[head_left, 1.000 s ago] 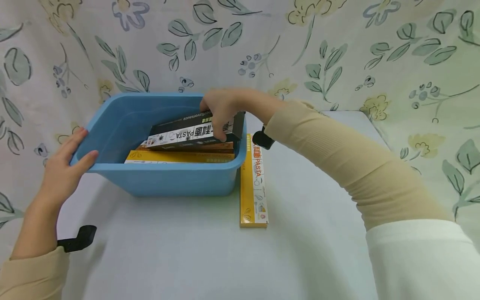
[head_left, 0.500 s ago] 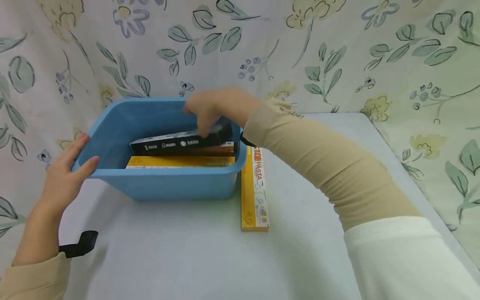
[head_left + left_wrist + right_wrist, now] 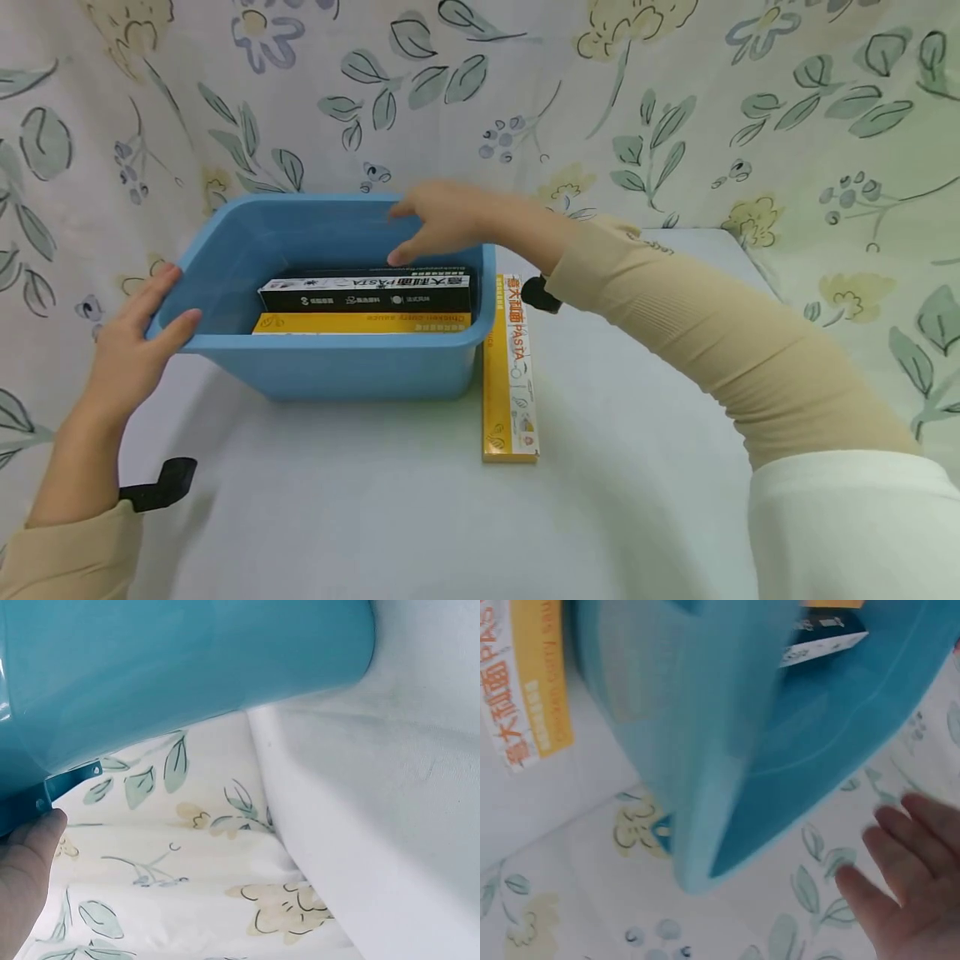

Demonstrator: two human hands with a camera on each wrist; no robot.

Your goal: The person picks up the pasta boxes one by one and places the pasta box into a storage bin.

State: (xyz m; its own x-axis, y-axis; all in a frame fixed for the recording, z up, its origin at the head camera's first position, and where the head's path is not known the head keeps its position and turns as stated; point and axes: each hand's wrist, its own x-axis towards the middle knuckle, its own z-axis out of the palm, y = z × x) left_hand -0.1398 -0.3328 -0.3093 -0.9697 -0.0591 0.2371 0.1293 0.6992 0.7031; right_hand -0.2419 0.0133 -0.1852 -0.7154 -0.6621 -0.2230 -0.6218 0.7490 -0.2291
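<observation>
A blue plastic bin (image 3: 360,367) stands on the table, with boxes lying in it. My left hand (image 3: 127,350) grips its left end, thumb on the near rim; the left wrist view shows fingertips (image 3: 46,825) at the rim's underside. Over the bin's right back part my right hand (image 3: 442,221) hovers, fingers spread and holding nothing. Below it a black pasta box (image 3: 367,298) lies lengthwise in the bin, behind a yellow pasta box (image 3: 360,323). Another dark box edge shows behind the black one. In the right wrist view the right hand (image 3: 907,877) is apart from the bin.
A yellow and white pasta box (image 3: 510,375) lies on the white table (image 3: 337,500), close along the bin's right side. A floral curtain (image 3: 525,100) hangs behind the table.
My right hand lowered the black pasta box into the bin and let go of it. The box now lies level, and the hand has risen off it. My left hand stays on the bin.
</observation>
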